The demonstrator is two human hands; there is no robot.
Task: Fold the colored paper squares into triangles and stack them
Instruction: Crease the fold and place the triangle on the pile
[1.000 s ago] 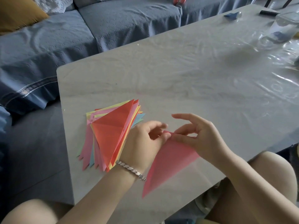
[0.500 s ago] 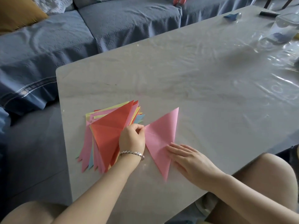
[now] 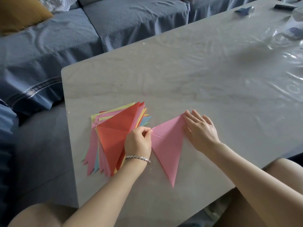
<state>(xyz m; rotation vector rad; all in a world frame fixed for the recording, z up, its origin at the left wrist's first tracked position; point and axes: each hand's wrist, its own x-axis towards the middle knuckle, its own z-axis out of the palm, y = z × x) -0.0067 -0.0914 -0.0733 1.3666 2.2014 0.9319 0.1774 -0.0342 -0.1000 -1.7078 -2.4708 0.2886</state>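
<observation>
A pale grey worktop (image 3: 196,71) under clear plastic film stands beside a blue sofa (image 3: 131,18). A mustard cushion (image 3: 19,12) lies on the sofa, and a small blue object (image 3: 242,10) sits at the worktop's far end.

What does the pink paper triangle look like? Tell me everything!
The pink paper triangle is thin folded paper lying flat on the table, its long point toward the person. The left hand pinches its left corner, beside a short crease. The right hand presses flat on its right corner. The stack of folded triangles lies just left.

soft daylight | glare far right — plastic cover (image 3: 278,51) | edges bowed
</observation>
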